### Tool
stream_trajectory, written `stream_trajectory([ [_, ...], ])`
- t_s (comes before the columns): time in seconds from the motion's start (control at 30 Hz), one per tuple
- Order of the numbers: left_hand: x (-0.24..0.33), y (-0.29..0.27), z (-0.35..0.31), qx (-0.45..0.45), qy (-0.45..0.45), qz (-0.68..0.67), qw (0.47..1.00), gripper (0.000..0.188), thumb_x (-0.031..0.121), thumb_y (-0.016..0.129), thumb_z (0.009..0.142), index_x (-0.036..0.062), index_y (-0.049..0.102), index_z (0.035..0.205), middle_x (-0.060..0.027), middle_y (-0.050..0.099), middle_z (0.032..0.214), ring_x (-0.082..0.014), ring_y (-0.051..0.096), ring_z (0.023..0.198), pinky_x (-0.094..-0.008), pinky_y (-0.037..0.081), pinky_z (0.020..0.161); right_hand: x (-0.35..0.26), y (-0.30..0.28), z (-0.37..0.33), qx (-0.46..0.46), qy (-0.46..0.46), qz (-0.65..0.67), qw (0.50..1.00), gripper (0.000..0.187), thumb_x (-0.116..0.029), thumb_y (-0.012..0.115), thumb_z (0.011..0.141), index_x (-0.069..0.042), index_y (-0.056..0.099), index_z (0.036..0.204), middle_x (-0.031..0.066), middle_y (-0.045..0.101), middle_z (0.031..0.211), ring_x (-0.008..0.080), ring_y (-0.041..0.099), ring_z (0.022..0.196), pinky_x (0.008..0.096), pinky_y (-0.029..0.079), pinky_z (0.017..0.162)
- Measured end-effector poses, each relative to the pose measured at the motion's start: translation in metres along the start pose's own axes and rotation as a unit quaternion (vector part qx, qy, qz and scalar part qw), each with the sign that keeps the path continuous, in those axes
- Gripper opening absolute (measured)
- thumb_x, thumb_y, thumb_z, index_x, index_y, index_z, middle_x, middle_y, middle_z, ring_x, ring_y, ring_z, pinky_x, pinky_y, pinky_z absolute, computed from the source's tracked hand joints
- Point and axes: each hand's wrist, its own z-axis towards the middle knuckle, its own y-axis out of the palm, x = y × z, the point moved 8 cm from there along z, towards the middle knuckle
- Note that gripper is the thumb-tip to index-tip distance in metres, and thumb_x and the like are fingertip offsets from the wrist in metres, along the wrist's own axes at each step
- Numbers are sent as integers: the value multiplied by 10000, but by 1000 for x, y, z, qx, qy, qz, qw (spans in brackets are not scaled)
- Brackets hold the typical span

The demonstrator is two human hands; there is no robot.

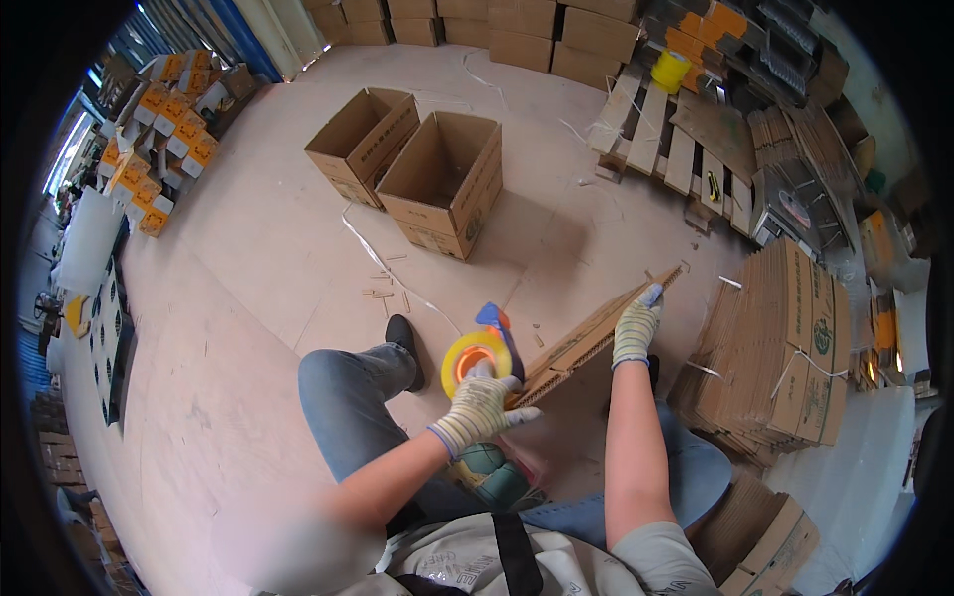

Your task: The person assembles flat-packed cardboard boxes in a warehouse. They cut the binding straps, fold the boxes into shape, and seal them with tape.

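Note:
My left hand [481, 405], in a striped knit glove, is closed on a tape dispenser with its fingers at the roll's core. The tape dispenser [490, 316] has a blue and orange head and carries a wide yellow tape roll [453, 360]. Right beside it, the lower end of a folded-flat cardboard box [588, 333] meets the left hand; whether that hand also grips it I cannot tell. My right hand [637, 328], gloved likewise, grips the upper right part of this flat box, which is held tilted between my knees.
Two open-topped cardboard boxes [437, 189] stand ahead on the floor. To my right is a strapped stack of flat boxes [760, 358]. A wooden pallet [651, 139] lies at the far right, with a yellow roll [671, 72] on it. White strapping [373, 253] trails across the floor.

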Motion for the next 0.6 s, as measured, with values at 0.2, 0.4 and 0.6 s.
stream_trajectory([
  [0.2,-63,-18,10,-144,-99,-63,983,649,697,566,703,138,678,1014,-276,486,1135,-420,453,1107,-419,325,991,-13,12,8,-35,-103,-126,986,525,-340,440,927,41,392,1286,252,485,1262,379,486,1139,388,377,977],
  [0.4,-74,-77,10,106,-134,65,983,423,449,475,822,94,699,879,-306,540,1018,-432,539,914,-491,422,810,-24,35,16,-266,-228,-434,830,633,-204,557,840,-31,272,1377,272,551,1152,398,536,1071,429,419,940],
  [0.6,-109,-62,37,212,-292,42,932,537,492,374,874,60,692,888,-328,559,1050,-468,509,1010,-497,374,908,-40,65,-41,-339,-246,-592,688,625,-161,478,869,-83,196,1421,231,594,1089,342,586,1016,430,469,868],
])
